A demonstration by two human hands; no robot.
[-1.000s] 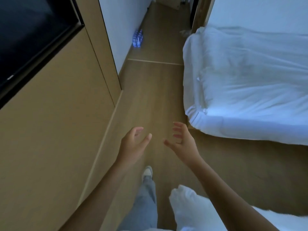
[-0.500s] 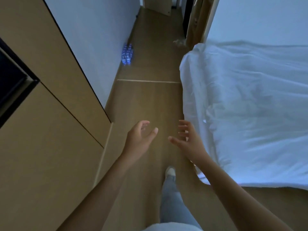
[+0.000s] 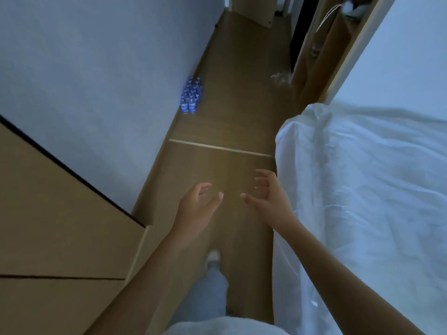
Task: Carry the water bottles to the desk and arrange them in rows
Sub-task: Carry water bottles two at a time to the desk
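A pack of several small water bottles (image 3: 191, 96) with blue labels stands on the wooden floor against the left wall, far ahead in the corridor. My left hand (image 3: 197, 209) and my right hand (image 3: 271, 197) are held out in front of me above the floor, well short of the bottles. Both hands are empty with fingers spread and palms facing each other. No desk is in view.
A bed with white sheets (image 3: 362, 189) fills the right side. A wooden cabinet (image 3: 60, 226) juts out on the left, past it a white wall (image 3: 96, 68). A pale floor strip (image 3: 222, 148) crosses the narrow passage. A wooden door frame (image 3: 321, 56) stands ahead right.
I have walked forward along the passage; the bottles look nearer and the cabinet has slid back to my left. Both hands stay empty and spread.
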